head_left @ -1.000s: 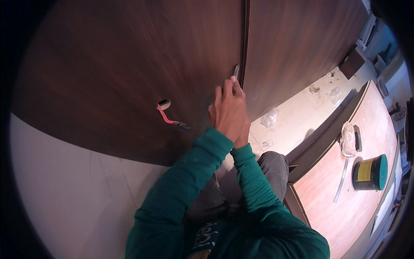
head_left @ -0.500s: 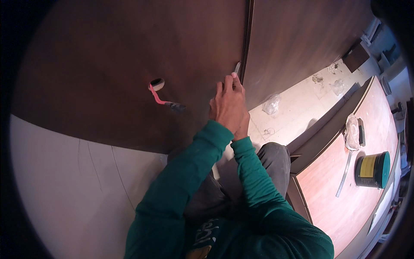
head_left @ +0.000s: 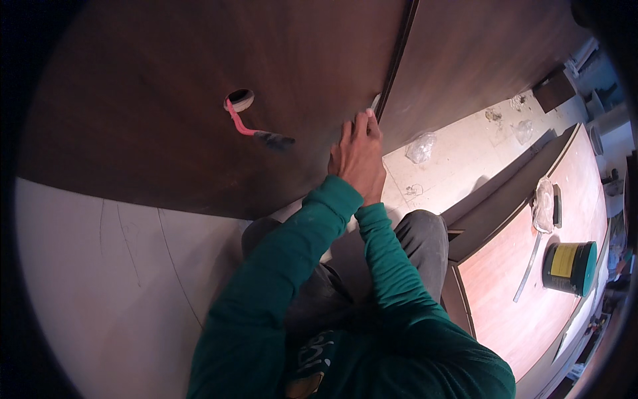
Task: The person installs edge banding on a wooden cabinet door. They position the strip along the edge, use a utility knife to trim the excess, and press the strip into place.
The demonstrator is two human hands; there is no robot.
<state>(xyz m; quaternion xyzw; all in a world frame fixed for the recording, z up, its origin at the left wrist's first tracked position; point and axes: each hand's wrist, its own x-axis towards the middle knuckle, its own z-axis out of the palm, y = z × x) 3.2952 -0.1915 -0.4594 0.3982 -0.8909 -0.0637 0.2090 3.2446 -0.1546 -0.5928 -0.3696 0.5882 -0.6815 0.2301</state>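
My left hand (head_left: 357,149) grips a thin metal blade (head_left: 375,100), its tip at the dark vertical seam between two brown wood-veneer panels (head_left: 146,73). My right hand (head_left: 375,189) is behind the left one, with its fingers hidden. Left of my hands, a pink cord or strip (head_left: 239,125) with a dark end hangs from a round hole (head_left: 242,100) in the panel.
A light tiled floor (head_left: 93,253) carries plastic scraps (head_left: 420,147). At right, a pale board on a dark-edged structure (head_left: 505,299) holds a black bucket with a green lid (head_left: 565,269), a metal strip (head_left: 525,269) and a plastic-covered lump (head_left: 543,206).
The view has shifted, so the hole and pink piece sit higher in the picture. My hands and the blade have moved slightly rightward along with the seam in the picture, keeping their grip.
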